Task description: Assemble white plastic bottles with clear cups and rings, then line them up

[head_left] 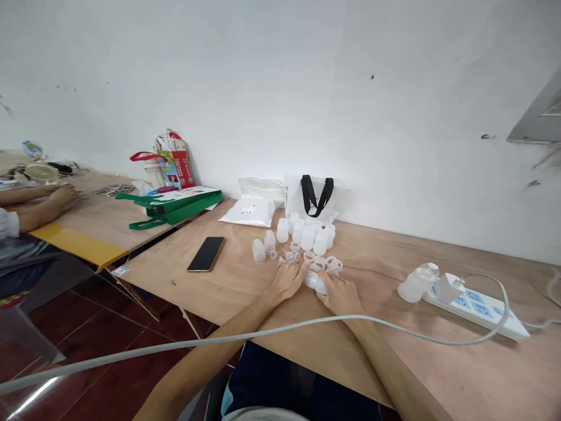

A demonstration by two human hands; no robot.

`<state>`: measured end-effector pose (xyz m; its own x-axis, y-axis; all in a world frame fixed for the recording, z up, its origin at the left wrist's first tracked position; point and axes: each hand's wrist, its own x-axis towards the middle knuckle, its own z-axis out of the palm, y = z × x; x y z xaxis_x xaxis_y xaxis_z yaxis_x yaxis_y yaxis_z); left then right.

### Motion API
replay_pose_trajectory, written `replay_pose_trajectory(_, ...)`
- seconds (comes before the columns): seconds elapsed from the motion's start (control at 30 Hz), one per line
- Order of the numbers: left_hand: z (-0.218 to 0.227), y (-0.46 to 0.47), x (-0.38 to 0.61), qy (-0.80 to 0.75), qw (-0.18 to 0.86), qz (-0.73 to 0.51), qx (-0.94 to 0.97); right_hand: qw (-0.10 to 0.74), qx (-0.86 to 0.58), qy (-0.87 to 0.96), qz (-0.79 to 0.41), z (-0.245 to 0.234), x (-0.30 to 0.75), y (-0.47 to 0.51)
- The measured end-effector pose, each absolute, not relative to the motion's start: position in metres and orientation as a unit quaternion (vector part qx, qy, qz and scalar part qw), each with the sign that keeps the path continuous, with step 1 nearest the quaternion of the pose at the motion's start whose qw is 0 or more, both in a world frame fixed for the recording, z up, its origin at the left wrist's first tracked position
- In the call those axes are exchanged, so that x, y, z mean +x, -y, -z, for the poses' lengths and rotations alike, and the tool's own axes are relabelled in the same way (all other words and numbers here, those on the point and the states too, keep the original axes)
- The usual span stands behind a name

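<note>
**A plastic bottle lies between our two hands**

Against a white wall (pixel 280 76), our long wooden table (pixel 385 263) meets a second table (pixel 100 216), where a co-worker's hand (pixel 62 197) rests at the far left. On our table we count one green bag (pixel 169 206), one white bag with black handles (pixel 309 196), one white packet (pixel 248 211), one black phone (pixel 205 254) and one white power strip (pixel 475 310) with one plug (pixel 449 287) in it. One white bottle (pixel 416 283) lies on its side just beside the strip.

Ahead of our hands stand about eight upright white bottles (pixel 308 237), with two ribbed caps (pixel 258 250) to their left. Several small clear rings (pixel 319 263) lie nearer, though we cannot count them exactly.

A translucent plastic bottle (pixel 315 282) lies on its side on the table, between our hands. Our right hand (pixel 339 295) curves over its end, holding it. Our left hand (pixel 287 282) lies palm down, fingers (pixel 304 269) reaching it; we cannot tell if that hand grips. Both forearms angle inward across the table edge.
</note>
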<state>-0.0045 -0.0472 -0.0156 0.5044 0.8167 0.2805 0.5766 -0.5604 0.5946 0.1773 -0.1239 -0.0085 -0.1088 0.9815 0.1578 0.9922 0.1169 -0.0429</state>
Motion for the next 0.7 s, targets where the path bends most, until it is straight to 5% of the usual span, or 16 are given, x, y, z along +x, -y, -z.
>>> replay_pose_trajectory(0.23,0.009,0.051,-0.014,-0.241,0.242,-0.227,0.912,0.186,-0.63,0.745,-0.116,0.008,0.197,0.122)
replay_pose_trajectory(0.5,0.02,0.046,-0.003,-0.396,0.2,-0.257,0.859,0.063,-0.66,0.748,0.024,0.01,0.18,0.129)
replay_pose_trajectory(0.7,0.015,0.05,0.002,-0.471,0.22,-0.257,0.815,0.06,-0.673,0.735,0.056,0.009,0.177,0.127)
